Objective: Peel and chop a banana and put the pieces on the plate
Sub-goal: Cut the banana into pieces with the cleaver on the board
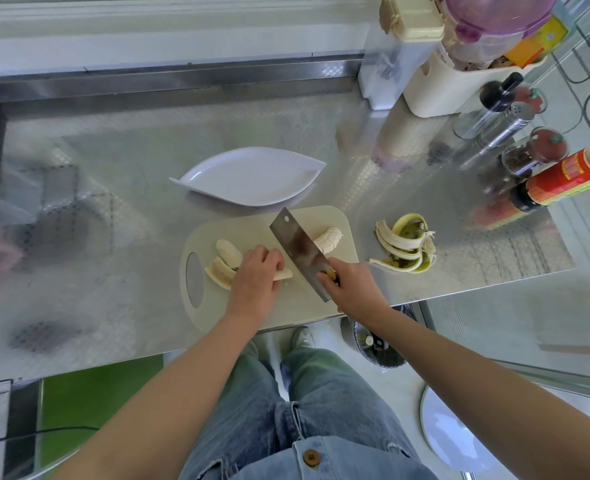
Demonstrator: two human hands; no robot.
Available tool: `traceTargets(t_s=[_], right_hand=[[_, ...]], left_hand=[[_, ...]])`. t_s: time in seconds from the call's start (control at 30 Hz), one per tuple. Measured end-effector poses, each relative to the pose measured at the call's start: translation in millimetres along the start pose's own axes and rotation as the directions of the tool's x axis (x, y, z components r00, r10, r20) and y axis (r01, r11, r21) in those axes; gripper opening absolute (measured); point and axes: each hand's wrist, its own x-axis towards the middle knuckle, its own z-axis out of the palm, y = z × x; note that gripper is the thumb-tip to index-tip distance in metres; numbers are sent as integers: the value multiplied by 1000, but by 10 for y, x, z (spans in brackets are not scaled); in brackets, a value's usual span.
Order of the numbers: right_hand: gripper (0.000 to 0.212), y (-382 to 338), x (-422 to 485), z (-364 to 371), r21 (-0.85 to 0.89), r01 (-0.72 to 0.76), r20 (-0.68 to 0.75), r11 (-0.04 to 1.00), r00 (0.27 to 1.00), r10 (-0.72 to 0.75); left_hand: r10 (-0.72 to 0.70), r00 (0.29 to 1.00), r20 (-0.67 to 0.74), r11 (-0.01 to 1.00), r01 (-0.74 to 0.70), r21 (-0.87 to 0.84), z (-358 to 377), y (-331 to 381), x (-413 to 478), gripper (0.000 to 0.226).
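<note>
**Faded denim, bare forearms**

The left hand (255,276) and right hand (353,289) are bare, as are both forearms. Faded light-blue denim jeans (335,393) cover the legs, frayed at the thighs. A light-blue denim shirt hem (342,460) carries a round brown button (311,457). A pale sneaker (302,336) shows beneath.

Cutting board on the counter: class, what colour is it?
The cutting board is plain pale cream; the head view shows it best.

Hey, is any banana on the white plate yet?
No, the white plate holds nothing; the banana pieces all lie on the cutting board.
</note>
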Motion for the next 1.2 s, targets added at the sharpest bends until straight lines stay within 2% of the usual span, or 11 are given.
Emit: traceTargets(t_s=[0.17, 0.33, 0.53, 0.9, 1.2], right_hand=[[21, -51, 2, -65, 18, 5, 0, 1000, 1000, -5], [20, -42, 9, -56, -36, 17, 3, 999, 1000, -17], [19, -82, 4, -70, -90, 64, 26, 994, 998, -62], [13, -192, 8, -226, -145, 110, 44, 983, 994, -105], [23, -248, 35, -216, -247, 107, 92, 963, 992, -87]], left_hand=[[-30, 999, 27, 993, 27, 113, -8, 57, 97, 35], [-46, 998, 43, 996, 43, 82, -10, 3, 5, 48], [-105, 994, 23, 993, 103, 57, 22, -7, -34, 26], [-106, 994, -10, 988, 106, 110, 52, 93, 40, 24], [-123, 992, -1, 989, 122, 85, 37, 105, 45, 25]])
